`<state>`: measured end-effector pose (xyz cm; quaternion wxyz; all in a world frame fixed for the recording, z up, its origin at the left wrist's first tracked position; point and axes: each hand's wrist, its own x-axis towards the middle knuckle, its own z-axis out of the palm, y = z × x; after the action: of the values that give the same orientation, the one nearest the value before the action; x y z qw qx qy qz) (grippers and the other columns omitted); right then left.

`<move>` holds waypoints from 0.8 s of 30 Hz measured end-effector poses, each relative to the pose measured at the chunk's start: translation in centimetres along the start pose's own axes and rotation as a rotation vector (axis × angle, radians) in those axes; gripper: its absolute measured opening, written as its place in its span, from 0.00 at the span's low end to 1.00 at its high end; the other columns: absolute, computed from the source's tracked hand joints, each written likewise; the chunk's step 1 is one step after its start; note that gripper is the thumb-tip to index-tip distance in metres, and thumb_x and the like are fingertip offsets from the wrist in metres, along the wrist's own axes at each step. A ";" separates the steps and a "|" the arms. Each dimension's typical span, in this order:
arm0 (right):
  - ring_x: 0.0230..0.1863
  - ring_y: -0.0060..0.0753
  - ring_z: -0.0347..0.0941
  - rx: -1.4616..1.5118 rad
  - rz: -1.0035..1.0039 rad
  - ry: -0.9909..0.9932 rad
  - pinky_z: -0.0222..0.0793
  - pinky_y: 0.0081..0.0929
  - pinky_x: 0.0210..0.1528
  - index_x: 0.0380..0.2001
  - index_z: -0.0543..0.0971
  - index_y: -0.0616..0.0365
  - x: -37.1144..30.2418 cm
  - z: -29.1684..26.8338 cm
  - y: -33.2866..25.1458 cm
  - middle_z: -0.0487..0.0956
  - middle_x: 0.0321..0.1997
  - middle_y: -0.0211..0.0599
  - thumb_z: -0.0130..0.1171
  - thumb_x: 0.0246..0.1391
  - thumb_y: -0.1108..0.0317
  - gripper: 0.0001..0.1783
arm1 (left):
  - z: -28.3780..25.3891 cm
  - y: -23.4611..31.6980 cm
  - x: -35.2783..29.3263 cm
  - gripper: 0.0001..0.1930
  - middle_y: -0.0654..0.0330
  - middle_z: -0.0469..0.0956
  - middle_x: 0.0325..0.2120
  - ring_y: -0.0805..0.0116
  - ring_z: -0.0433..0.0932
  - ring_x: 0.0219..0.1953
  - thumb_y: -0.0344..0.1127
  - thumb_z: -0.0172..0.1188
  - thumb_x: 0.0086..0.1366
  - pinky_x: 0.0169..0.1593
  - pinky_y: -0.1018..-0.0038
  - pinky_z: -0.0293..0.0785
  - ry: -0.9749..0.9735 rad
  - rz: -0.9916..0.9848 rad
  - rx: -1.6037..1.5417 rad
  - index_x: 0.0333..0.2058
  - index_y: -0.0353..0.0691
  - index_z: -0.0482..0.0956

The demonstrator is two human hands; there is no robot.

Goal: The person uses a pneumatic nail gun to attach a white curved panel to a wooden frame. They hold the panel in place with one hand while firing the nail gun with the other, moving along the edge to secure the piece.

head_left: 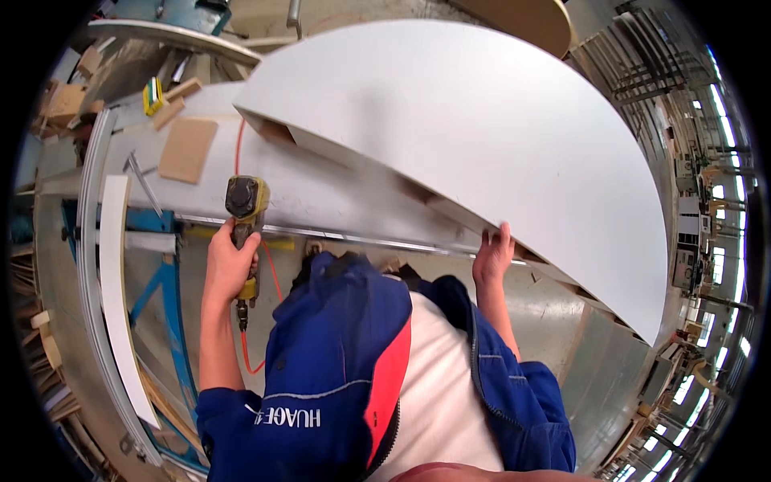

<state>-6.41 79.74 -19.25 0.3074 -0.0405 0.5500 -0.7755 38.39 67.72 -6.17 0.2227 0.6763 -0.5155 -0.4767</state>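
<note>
My left hand point(230, 261) is wrapped around the grip of a yellow and black air nail gun point(247, 198), held upright over the near edge of the worktable. An orange air hose point(274, 271) runs from the fitting at the bottom of its handle. A large white half-round panel point(490, 136) lies tilted across the table, with wooden pieces visible under its straight edge. On that straight edge, my right hand point(493, 255) grips the panel, fingertips on its top face and the rest of the fingers partly hidden below.
The white worktable point(321, 197) has a metal-edged front. On its left lie a brown board point(188, 150), small wood strips point(169, 113) and a yellow-green box point(152, 96). A long white strip point(117, 273) leans by a blue frame point(171, 301). A round brown board point(522, 18) is behind.
</note>
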 end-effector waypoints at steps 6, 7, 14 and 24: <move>0.54 0.23 0.64 0.005 -0.086 0.041 0.58 0.36 0.57 0.46 0.70 0.45 0.9 -0.2 0.7 0.71 0.51 0.22 0.59 0.60 0.59 0.13 | -6.3 -0.2 5.2 0.19 0.60 0.74 0.19 0.74 0.72 0.18 0.34 0.59 0.63 0.25 0.74 0.69 0.080 0.089 0.064 0.50 0.27 0.73; 0.54 0.24 0.64 0.005 -0.064 0.047 0.58 0.37 0.57 0.45 0.70 0.45 1.1 -1.2 0.8 0.71 0.51 0.22 0.58 0.61 0.59 0.13 | -7.0 0.7 5.1 0.14 0.62 0.73 0.17 0.75 0.70 0.16 0.34 0.59 0.63 0.23 0.74 0.68 0.029 0.083 0.036 0.42 0.29 0.74; 0.58 0.23 0.62 0.002 -0.082 0.094 0.54 0.40 0.62 0.48 0.70 0.46 0.3 -1.1 1.0 0.70 0.55 0.20 0.57 0.61 0.55 0.16 | -8.3 9.9 7.5 0.11 0.64 0.71 0.14 0.77 0.70 0.15 0.35 0.60 0.63 0.20 0.76 0.66 -0.317 0.230 0.022 0.31 0.31 0.74; 0.53 0.24 0.64 -0.013 -0.180 0.163 0.55 0.38 0.58 0.45 0.73 0.45 0.7 0.1 2.2 0.72 0.50 0.21 0.54 0.62 0.52 0.14 | -5.3 12.6 12.0 0.11 0.65 0.70 0.14 0.78 0.68 0.13 0.35 0.58 0.63 0.18 0.77 0.65 -0.495 0.270 0.170 0.31 0.32 0.71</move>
<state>-5.96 78.85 -21.27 0.1906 -0.0289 0.5724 -0.7970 37.08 51.15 1.18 0.0939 0.4809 -0.6775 -0.5485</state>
